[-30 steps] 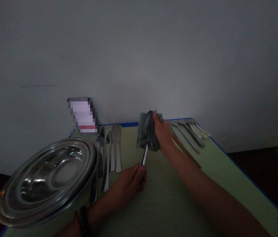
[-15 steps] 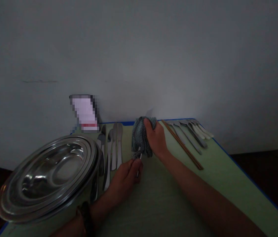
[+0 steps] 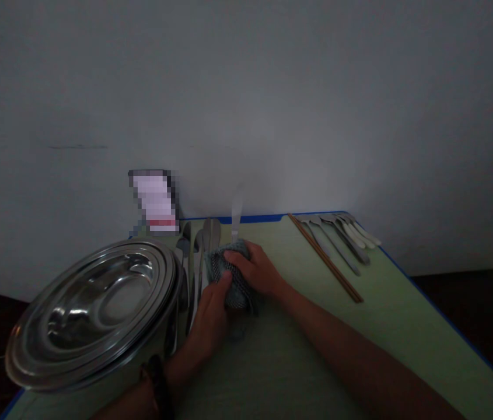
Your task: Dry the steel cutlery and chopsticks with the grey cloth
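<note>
A grey-green checked cloth [image 3: 237, 291] is bunched around a table knife [image 3: 236, 219], whose pale, slightly blurred blade points up toward the wall. My right hand [image 3: 260, 269] is closed on the cloth from the right, thumb across its top. From the lower left my left hand [image 3: 211, 312] grips the wrapped lower end of the knife, its thumb pressed on the cloth. The handle is hidden by cloth and fingers. Just left of my hands, several other table knives [image 3: 198, 256] lie in a row on the green table [image 3: 299, 361].
Stacked shiny metal basins [image 3: 97, 315] stand at the left. A phone with a blurred screen [image 3: 156, 201] leans on the wall behind. To the right lie brown chopsticks [image 3: 327, 259], metal spoons [image 3: 336, 245] and several white-handled pieces of cutlery [image 3: 355, 230]. The table has a blue edge [image 3: 447, 324].
Both hands have come closer together. The cloth has moved down the knife from blade to handle, so more of the blade shows above it. My right hand has shifted left and down.
</note>
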The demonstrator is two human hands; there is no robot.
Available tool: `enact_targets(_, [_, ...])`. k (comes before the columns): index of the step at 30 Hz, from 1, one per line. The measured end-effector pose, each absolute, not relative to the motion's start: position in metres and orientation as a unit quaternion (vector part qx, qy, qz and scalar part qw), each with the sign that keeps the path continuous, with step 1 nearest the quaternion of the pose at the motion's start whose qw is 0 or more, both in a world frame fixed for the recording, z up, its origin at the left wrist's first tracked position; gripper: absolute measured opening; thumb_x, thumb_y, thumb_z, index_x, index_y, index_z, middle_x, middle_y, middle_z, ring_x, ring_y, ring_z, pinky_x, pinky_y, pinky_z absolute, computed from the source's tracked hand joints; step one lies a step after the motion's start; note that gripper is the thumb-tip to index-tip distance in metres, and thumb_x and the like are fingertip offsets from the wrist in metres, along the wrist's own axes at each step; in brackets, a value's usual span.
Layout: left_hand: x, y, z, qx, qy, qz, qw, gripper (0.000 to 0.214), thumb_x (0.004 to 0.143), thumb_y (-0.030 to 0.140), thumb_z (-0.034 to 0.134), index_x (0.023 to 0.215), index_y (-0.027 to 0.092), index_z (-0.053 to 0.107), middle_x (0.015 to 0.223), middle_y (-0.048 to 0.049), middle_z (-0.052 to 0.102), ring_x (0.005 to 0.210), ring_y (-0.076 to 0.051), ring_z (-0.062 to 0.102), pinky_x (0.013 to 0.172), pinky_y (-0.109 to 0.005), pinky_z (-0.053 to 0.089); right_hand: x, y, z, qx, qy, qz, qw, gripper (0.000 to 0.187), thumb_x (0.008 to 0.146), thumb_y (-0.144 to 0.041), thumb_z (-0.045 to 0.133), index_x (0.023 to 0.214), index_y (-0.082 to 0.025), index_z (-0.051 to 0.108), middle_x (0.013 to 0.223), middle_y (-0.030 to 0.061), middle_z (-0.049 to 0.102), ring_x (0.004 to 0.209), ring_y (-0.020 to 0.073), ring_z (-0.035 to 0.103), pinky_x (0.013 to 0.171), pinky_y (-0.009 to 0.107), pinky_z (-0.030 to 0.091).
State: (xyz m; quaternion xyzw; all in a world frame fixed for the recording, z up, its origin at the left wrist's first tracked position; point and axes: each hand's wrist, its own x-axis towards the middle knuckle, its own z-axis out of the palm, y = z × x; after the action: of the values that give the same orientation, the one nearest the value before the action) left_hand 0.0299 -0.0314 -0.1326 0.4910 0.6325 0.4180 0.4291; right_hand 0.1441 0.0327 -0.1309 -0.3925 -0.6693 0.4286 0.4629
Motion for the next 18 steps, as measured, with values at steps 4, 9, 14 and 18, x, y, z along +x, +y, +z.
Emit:
enact_targets(4, [0.034, -0.030, -0.126, 0.527, 0.647, 0.388, 0.392, 0.029, 0.081, 0.038, 0.042, 0.075, 0.018, 0.062, 0.076, -0.0054, 0.065, 0.083, -0.025, 0.060, 0.084, -0.038, 0.046, 0.158, 0.040, -0.125, -0.343, -0.714, 0.487, 0.369, 0.026, 0.077, -0.039, 0.050, 0.064, -0.017, 0.053, 0.058, -0.0042, 0.046, 0.056, 0.0093, 0.042, 0.053, 0.021, 0.035])
enact_targets(9, [0.037, -0.028, -0.135, 0.565, 0.558, 0.410, 0.448, 0.032, 0.084, 0.041, 0.041, 0.091, 0.016, 0.060, 0.090, -0.0054, 0.065, 0.091, -0.023, 0.058, 0.084, -0.034, 0.045, 0.163, 0.047, -0.122, -0.387, -0.692, 0.460, 0.399, 0.031, 0.079, -0.041, 0.048, 0.058, -0.017, 0.047, 0.055, -0.0052, 0.038, 0.052, 0.0082, 0.036, 0.049, 0.021, 0.030])
enact_targets(14, [0.036, -0.029, -0.146, 0.529, 0.533, 0.405, 0.521, 0.037, 0.084, 0.047, 0.043, 0.096, 0.015, 0.055, 0.093, -0.0076, 0.062, 0.088, -0.022, 0.057, 0.076, -0.031, 0.048, 0.167, 0.052, -0.125, -0.401, -0.669, 0.471, 0.412, 0.030, 0.078, -0.041, 0.050, 0.062, -0.017, 0.051, 0.055, -0.0051, 0.040, 0.053, 0.0084, 0.038, 0.050, 0.022, 0.031])
enact_targets(18, [0.037, -0.030, -0.139, 0.576, 0.510, 0.376, 0.517, 0.030, 0.084, 0.044, 0.042, 0.085, 0.016, 0.053, 0.081, -0.0043, 0.058, 0.072, -0.017, 0.055, 0.061, -0.025, 0.046, 0.181, 0.056, -0.117, -0.394, -0.672, 0.491, 0.391, 0.026, 0.076, -0.039, 0.053, 0.063, -0.017, 0.054, 0.057, -0.0051, 0.045, 0.054, 0.0084, 0.040, 0.051, 0.021, 0.032])
